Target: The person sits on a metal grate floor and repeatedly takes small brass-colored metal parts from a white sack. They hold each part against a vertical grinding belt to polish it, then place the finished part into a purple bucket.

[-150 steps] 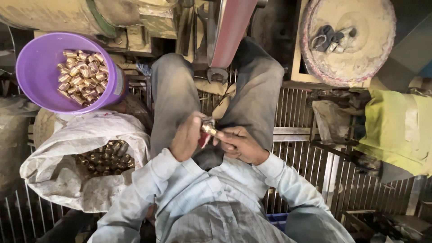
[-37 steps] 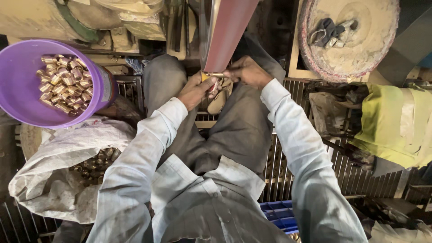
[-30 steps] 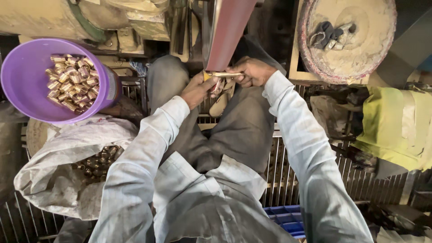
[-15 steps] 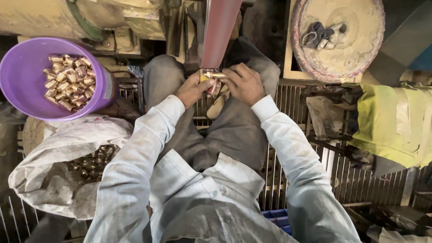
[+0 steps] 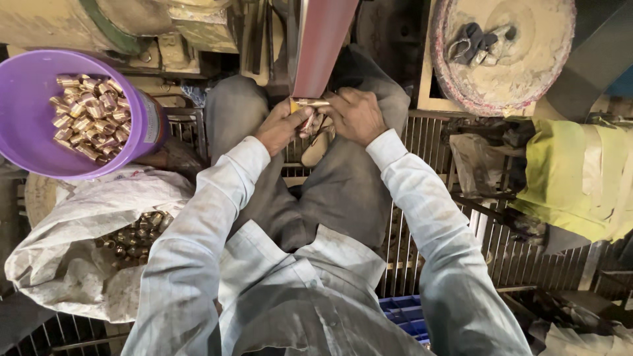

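The person sits with knees spread in grey trousers, both pale-sleeved arms stretched forward and nearly straight, converging at the lower end of the broad reddish-brown sanding belt (image 5: 323,46) that runs up and away between the legs. To the person's left, a crumpled white woven sack (image 5: 72,244) lies open on the floor, with dull brass fittings showing in its mouth. Above it stands a round purple plastic tub (image 5: 26,125), holding a heap of brighter brass pieces. On the far right hangs a yellow-green cloth (image 5: 567,178), and beyond the right knee sits a dusty round disc (image 5: 521,66) with a few dark bits on it.

The left hand (image 5: 280,125) is turned palm inward, wrist slightly bent, fingers curled and closed around one end of the short cylindrical brass fitting (image 5: 310,103). The right hand (image 5: 356,115) comes in from the other side, knuckles up, fingers pinched shut on the opposite end. Between them the fitting lies crosswise, pressed against the bottom edge of the belt, just above the gap between the knees. A tan sandal (image 5: 316,148) shows right beneath the hands.
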